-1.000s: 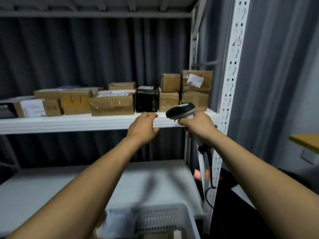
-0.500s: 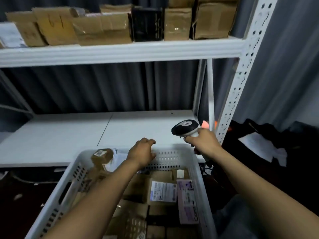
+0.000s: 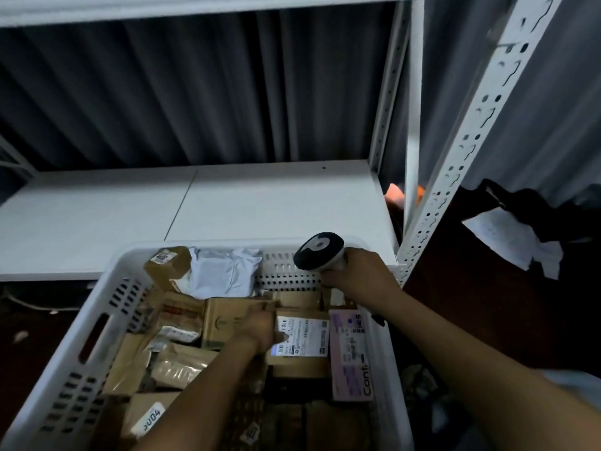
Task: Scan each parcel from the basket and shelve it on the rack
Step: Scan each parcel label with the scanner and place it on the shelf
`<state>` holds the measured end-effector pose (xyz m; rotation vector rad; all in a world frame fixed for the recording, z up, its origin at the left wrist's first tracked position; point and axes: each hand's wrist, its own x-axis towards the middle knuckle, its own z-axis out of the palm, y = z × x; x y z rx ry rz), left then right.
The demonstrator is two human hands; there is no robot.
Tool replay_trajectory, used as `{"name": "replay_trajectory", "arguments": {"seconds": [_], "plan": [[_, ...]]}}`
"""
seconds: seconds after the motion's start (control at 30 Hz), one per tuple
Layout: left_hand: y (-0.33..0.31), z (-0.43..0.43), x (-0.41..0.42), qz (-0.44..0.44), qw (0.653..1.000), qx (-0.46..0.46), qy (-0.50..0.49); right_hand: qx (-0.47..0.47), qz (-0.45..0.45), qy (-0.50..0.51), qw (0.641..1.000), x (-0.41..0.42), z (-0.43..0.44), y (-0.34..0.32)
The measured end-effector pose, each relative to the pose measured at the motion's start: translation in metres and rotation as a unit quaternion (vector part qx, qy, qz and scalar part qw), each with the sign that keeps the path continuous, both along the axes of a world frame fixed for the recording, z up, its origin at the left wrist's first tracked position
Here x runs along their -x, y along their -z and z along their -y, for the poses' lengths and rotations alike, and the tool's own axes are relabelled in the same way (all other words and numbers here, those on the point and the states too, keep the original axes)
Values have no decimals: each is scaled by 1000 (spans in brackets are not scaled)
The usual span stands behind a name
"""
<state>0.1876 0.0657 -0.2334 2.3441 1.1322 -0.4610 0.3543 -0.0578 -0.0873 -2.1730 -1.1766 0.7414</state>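
Lying label-up in the right half of the basket, the brown cardboard parcel [image 3: 300, 340] with a white printed label is packed between other brown boxes and a flat pink carton [image 3: 349, 353], which is just beside it on the right. With this face up, the barcode is easy to reach. The left hand [image 3: 260, 330] is at the parcel's left edge, thumb on the label and fingers curled down the side, apparently to pull it free from its tight neighbours; how firm the grip is I cannot tell. The right hand [image 3: 357, 275] is wrapped around the handle of the black and white handheld barcode scanner [image 3: 318, 252] and holds it above the basket's far wall, I think ready for the moment the label comes up. The white perforated plastic basket [image 3: 107, 294] stands just in front of the white metal rack shelf [image 3: 260, 203], probably so that each scanned parcel has only a short way to go.
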Motion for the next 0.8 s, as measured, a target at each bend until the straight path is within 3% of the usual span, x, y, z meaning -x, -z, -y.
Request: {"name": "replay_trajectory", "arguments": {"seconds": [0.13,0.23,0.43,0.53,0.6,0.8], "plan": [[14,10,13,63,996,44,-54,9,9,-10,1000,2,-1,1],[24,19,22,133,976,125,-120,10,4,-8,1000,7,1,2],[62,12,34,230,937,168,-201,13,-1,2,1000,9,1,2],[22,20,37,283,911,184,-236,-2,-16,6,1000,9,0,-1],[-2,23,39,348,875,177,-285,-15,-30,17,999,9,-2,-4],[-40,21,49,525,717,192,-415,-55,-68,59,994,11,-15,-7]]}}
